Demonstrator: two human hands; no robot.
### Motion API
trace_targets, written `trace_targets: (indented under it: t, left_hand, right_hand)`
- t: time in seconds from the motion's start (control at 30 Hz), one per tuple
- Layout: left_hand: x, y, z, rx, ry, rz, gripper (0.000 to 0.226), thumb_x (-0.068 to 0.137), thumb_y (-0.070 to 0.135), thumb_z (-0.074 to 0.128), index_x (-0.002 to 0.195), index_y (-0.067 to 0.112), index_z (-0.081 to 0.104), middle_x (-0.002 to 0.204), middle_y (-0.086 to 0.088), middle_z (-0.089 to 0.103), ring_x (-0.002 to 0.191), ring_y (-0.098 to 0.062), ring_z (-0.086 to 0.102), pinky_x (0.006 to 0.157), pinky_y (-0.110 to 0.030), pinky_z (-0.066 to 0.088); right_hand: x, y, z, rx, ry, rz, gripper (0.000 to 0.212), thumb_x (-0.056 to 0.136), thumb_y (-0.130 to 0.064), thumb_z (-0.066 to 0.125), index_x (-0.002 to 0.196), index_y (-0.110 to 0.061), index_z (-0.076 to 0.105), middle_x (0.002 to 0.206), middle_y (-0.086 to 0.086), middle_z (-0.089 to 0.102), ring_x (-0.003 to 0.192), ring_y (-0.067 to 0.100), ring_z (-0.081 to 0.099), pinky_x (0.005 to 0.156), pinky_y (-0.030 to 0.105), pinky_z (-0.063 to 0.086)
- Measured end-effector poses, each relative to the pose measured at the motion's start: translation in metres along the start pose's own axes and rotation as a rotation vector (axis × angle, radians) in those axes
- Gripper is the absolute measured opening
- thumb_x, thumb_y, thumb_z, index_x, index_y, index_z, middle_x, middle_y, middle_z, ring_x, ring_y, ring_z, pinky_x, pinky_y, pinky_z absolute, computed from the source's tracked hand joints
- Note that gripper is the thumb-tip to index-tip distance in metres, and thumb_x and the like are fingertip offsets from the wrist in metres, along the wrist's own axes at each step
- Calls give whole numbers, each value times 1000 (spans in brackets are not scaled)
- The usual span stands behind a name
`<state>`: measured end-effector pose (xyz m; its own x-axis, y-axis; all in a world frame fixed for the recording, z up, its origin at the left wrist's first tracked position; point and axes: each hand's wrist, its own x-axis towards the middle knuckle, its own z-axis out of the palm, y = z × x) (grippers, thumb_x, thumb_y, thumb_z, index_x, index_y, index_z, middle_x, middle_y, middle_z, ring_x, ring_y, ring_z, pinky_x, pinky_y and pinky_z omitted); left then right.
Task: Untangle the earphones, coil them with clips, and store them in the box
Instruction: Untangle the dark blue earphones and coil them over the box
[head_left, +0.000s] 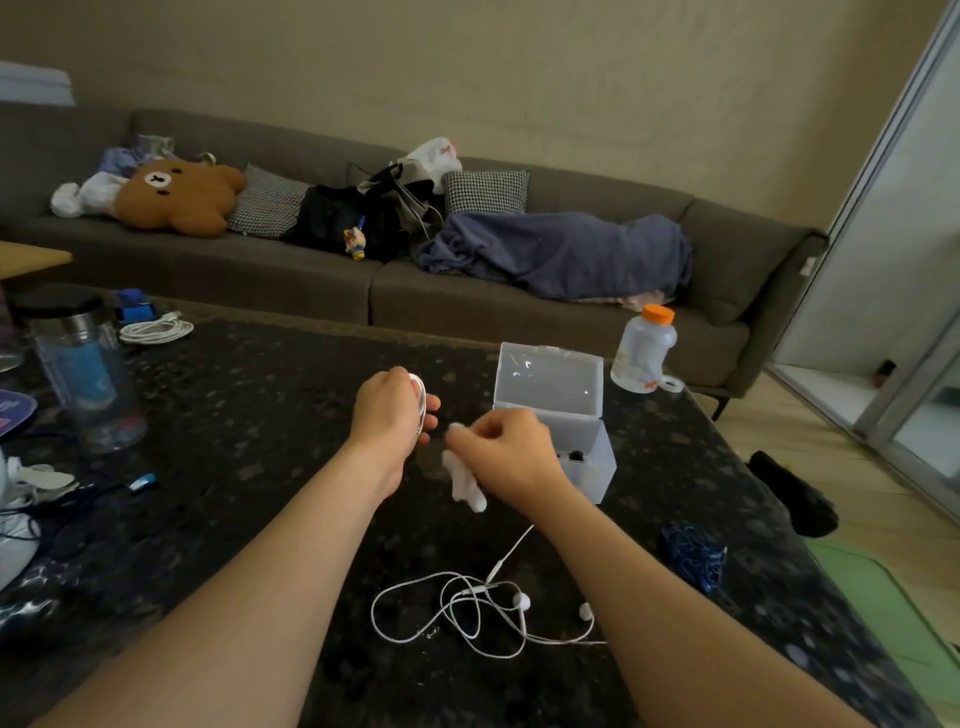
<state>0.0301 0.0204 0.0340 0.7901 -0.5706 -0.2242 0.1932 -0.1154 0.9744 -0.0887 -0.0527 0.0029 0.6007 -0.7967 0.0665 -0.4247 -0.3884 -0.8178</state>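
Head view shows me roughly midway through the job, as I judge it. My left hand (387, 410) holds a small coil of white cable (420, 400), its fingers (431, 402) curled round the loops, raised above the tabletop (260, 415). My right hand (506, 449), just beside it, has its fingers closed in a pinch on a small white piece (465, 483) that hangs blurred below the knuckles. It may be a clip or tie, but I cannot tell. So one set looks wound and ready for fastening; I see no clip on it yet.

A second pair of white earphones (483, 608) lies on the tabletop between my forearms, in loose crossing loops with both buds showing, neither coiled nor clipped. A blue tangle of cord (691, 558) sits to the right of it, near the tabletop's edge; whether it belongs to the task I cannot say.

As for containers, the clear plastic box (597, 467) stands just beyond my right hand with its lid hinged up and back. Through the wall I make out one small dark item (575, 456) low inside; no white coil is in it. Behind the box stands a bottle with an orange cap (644, 353), and a capped clear tumbler (83, 374) stands far left; their contents are unclear.
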Motion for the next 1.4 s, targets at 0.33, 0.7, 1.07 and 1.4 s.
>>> trace_targets:
  t: [0.33,0.7,1.07,1.4]
  left_hand:
    - [-11,-4,18,237,-146,25,35,115,31,34,138,18,56,109,-5,73,98,-22,67,73,-32,51]
    - [-7,-15,18,496,-149,190,39,116,34,29,123,11,60,100,-3,61,85,-12,59,70,-29,47]
    - [0,-17,6,389,-72,110,34,115,36,32,125,16,57,109,-8,69,95,-20,66,91,-41,58]
    - [-9,-4,8,-101,-219,-125,29,112,28,42,110,12,67,111,-15,74,100,-27,67,92,-47,60]
  right_hand:
    - [-5,8,-23,729,22,377,18,108,-14,46,118,-16,61,116,13,70,105,27,73,100,51,59]
    - [5,4,1,416,203,177,32,114,-37,42,110,-17,67,100,6,75,85,20,79,85,46,66]
    - [7,-5,-2,508,161,135,24,107,-44,59,120,-24,62,108,-1,73,90,13,78,90,37,65]
    - [-5,-2,-32,696,96,154,34,105,0,51,127,-15,72,121,13,72,103,27,76,91,37,64]
